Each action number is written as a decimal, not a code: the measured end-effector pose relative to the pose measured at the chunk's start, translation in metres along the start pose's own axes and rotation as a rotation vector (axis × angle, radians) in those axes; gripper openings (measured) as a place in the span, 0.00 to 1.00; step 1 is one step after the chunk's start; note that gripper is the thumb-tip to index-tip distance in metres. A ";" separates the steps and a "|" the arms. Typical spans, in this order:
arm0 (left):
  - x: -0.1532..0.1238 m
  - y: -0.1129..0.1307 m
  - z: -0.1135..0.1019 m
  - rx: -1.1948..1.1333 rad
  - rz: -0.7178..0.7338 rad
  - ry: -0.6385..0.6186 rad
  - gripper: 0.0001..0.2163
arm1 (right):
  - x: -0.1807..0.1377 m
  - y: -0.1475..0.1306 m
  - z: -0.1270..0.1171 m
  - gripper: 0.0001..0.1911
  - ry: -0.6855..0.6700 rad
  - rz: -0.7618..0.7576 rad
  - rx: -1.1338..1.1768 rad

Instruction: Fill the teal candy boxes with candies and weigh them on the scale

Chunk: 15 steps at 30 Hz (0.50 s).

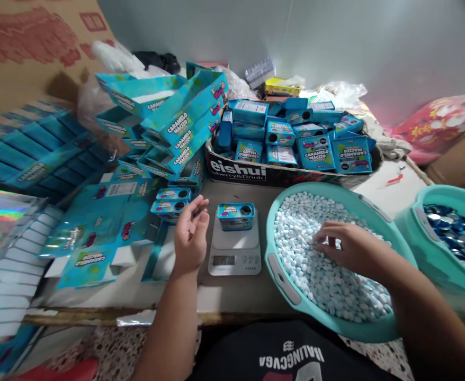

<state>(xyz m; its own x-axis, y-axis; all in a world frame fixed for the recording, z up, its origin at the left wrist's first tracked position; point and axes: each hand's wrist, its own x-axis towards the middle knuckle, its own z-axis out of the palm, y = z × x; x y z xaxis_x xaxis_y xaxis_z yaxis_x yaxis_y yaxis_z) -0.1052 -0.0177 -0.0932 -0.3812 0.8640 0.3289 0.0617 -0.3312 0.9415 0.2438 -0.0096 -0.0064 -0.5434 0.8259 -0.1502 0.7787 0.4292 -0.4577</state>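
Note:
A small blue candy box [235,216] sits on a white kitchen scale [235,248] at the table's middle. My left hand [190,233] hovers just left of the scale, palm up, fingers loosely curled with nothing in them. My right hand [343,244] rests in a teal basin [282,275] full of small pale-blue and white candies [328,286], fingers bent and pinching among them. What the fingers hold is hidden.
Two filled small boxes [172,200] lie left of the scale. A cardboard tray [256,172] behind holds several blue boxes. Larger display cartons [180,124] are stacked at the back left, flat carton blanks [97,233] at left. A second teal basin [453,233] of blue lids stands at right.

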 end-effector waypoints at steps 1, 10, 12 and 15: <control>0.000 0.001 -0.001 -0.002 0.003 -0.001 0.20 | 0.000 -0.001 0.001 0.10 -0.013 0.011 -0.030; -0.002 0.006 -0.004 0.024 0.010 -0.032 0.19 | 0.003 -0.021 0.000 0.10 -0.161 0.181 -0.350; -0.002 0.007 -0.004 0.055 0.042 -0.019 0.18 | 0.006 -0.022 -0.001 0.11 -0.155 0.158 -0.362; -0.002 0.008 -0.004 0.096 0.087 -0.016 0.19 | 0.014 -0.026 -0.009 0.13 -0.096 0.078 -0.358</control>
<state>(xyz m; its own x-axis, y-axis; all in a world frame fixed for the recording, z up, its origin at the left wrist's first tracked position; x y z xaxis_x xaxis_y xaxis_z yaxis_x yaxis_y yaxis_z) -0.1076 -0.0236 -0.0871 -0.3555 0.8400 0.4100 0.1819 -0.3681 0.9118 0.2186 -0.0064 0.0115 -0.4915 0.8305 -0.2619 0.8701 0.4806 -0.1089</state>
